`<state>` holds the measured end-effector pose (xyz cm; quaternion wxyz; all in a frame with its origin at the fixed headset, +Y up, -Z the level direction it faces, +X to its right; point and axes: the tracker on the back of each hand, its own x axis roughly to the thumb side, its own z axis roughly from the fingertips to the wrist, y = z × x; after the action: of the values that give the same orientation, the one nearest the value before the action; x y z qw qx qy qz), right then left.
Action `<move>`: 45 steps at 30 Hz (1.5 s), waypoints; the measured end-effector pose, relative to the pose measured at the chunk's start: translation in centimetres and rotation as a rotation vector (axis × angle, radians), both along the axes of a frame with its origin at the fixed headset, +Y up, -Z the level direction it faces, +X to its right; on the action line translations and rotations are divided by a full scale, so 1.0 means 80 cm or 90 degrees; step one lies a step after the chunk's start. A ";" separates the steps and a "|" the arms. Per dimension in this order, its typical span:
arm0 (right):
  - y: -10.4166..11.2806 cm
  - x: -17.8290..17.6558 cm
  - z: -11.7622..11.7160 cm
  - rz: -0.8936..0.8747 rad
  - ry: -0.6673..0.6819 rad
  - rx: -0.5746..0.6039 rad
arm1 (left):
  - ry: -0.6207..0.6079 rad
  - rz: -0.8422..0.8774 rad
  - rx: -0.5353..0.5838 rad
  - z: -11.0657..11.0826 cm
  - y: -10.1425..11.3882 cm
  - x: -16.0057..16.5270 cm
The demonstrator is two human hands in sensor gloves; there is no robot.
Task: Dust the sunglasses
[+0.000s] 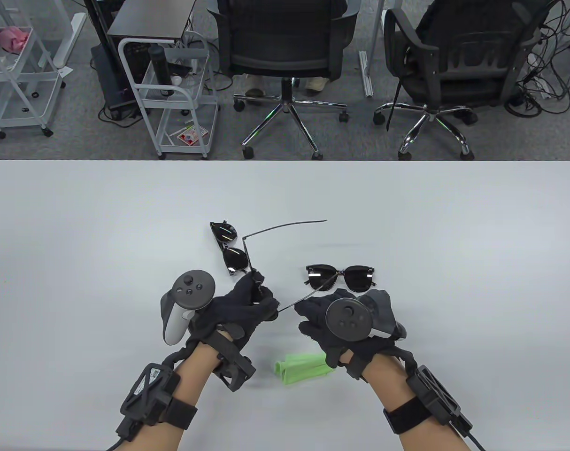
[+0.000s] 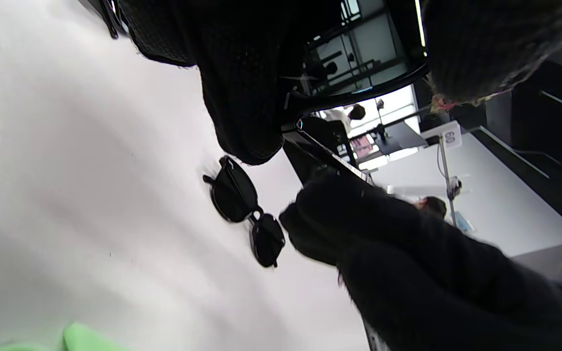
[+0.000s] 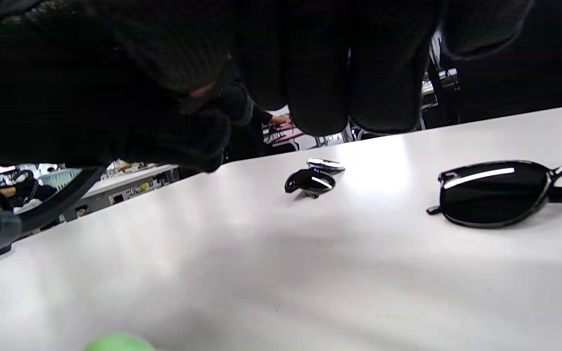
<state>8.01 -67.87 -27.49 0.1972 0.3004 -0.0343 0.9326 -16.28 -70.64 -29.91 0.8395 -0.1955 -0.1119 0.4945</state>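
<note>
A thin-framed pair of sunglasses [image 1: 254, 263] is held above the table's middle, the left hand [image 1: 240, 307] pinching its frame and the right hand [image 1: 334, 319] gripping one temple tip. Two black pairs lie on the white table [image 1: 78, 235]: one [image 1: 229, 248] beyond the left hand, one [image 1: 341, 277] beyond the right. A green cloth [image 1: 301, 369] lies toward the near edge.

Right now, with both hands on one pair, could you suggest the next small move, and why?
Probably free the right hand from the temple arm and pick up the green cloth: it lies untouched on the table, while the left hand already holds the sunglasses.

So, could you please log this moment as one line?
left hand: holds thin-framed glasses | right hand: pinches temple | green cloth: on table, untouched
</note>
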 end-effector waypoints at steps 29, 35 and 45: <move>-0.020 0.029 -0.018 -0.324 -0.015 -0.188 | -0.097 -0.305 0.221 0.023 0.018 0.047; -0.011 0.048 -0.020 -0.386 -0.076 -0.172 | -0.078 -0.306 0.237 0.023 0.024 0.041; 0.020 0.049 -0.004 -0.223 -0.096 0.076 | -0.058 -0.643 0.492 0.039 0.033 0.063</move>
<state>11.90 -66.28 -27.80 0.3352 0.2304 -0.1562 0.9001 -11.25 -68.00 -26.82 0.9735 0.0721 -0.2119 -0.0471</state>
